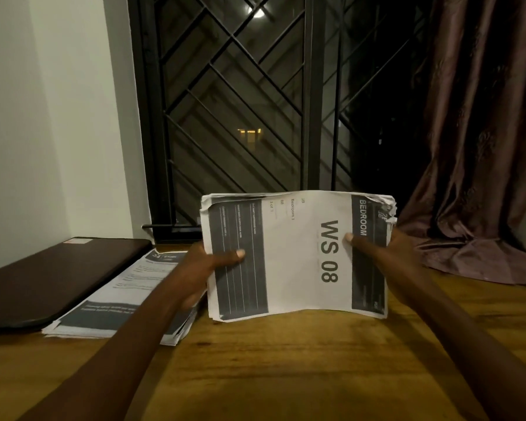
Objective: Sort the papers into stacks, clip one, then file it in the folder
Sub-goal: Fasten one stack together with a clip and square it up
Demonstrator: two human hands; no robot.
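Observation:
I hold a thick stack of printed papers [298,256] upright on its long edge, its lower edge resting on the wooden table [286,360]. The top sheet reads "WS 08" and "BEDROOM", turned sideways. My left hand [204,275] grips the stack's left end, thumb on the front. At the right end my right hand [386,253] does the same, thumb near the dark header band. A second stack of papers [119,299] lies flat on the table to the left, partly behind my left forearm. A dark brown folder [52,278] lies closed beyond it, by the wall.
A barred window [255,101] stands behind the table. A brown curtain [480,147] hangs at the right and bunches onto the table's far right corner. A white wall closes the left side. Bare wood shows in front of the held stack.

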